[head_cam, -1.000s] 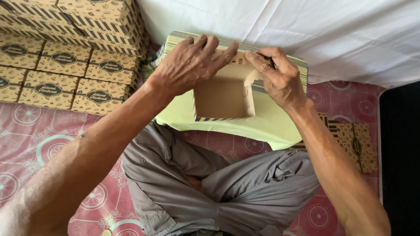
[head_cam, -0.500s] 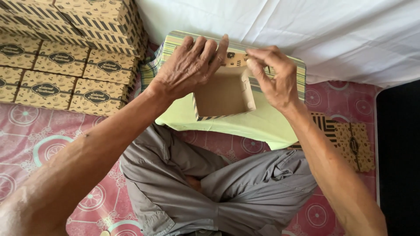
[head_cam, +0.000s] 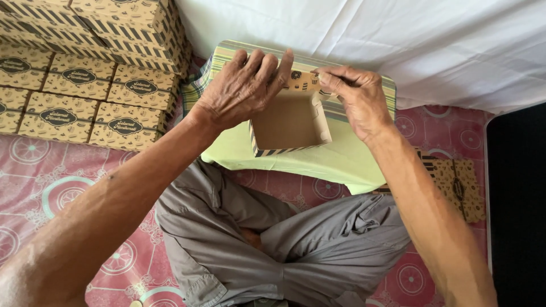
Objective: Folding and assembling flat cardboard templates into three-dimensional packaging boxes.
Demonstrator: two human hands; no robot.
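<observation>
Head view: open brown cardboard box, striped edges, gripped by left hand and right hand.

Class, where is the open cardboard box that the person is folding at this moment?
In the head view, the open cardboard box sits at centre on the pale green cushion, between the left hand and right hand, with the stack of finished boxes to its left.

The one camera sits on my head and looks steeply down and slightly forward, close over my forearms and crossed legs, with the low green table near the frame's middle and the white cloth beyond it.
</observation>
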